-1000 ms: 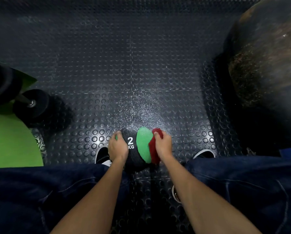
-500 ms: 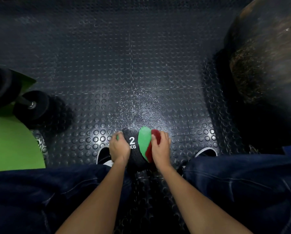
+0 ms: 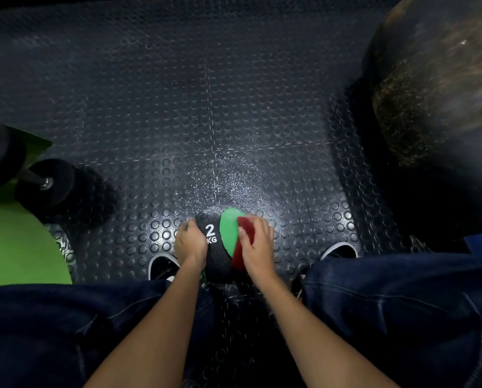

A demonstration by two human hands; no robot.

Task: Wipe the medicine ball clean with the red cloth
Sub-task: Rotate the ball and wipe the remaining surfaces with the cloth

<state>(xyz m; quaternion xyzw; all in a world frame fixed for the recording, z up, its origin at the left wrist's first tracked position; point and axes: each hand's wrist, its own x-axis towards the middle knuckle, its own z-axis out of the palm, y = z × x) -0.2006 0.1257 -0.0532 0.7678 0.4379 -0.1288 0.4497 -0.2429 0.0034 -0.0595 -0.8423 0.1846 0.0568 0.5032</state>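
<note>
Between the person's denim-clad knees, the left hand [image 3: 191, 242] curls its fingers round the left side of the black-and-green medicine ball [image 3: 217, 264], printed "2 KG" in white, while the right hand [image 3: 258, 247] clasps the red cloth [image 3: 245, 226] against its right side, the ball resting on the studded rubber floor [image 3: 178, 107], a black dumbbell [image 3: 46, 182] farther left.

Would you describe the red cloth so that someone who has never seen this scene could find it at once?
On the studded black floor mat, low in the middle, sits a black medicine ball marked 2 KG with a green panel. The red cloth is held against its right side by the right hand; nothing else nearby is red.
</note>
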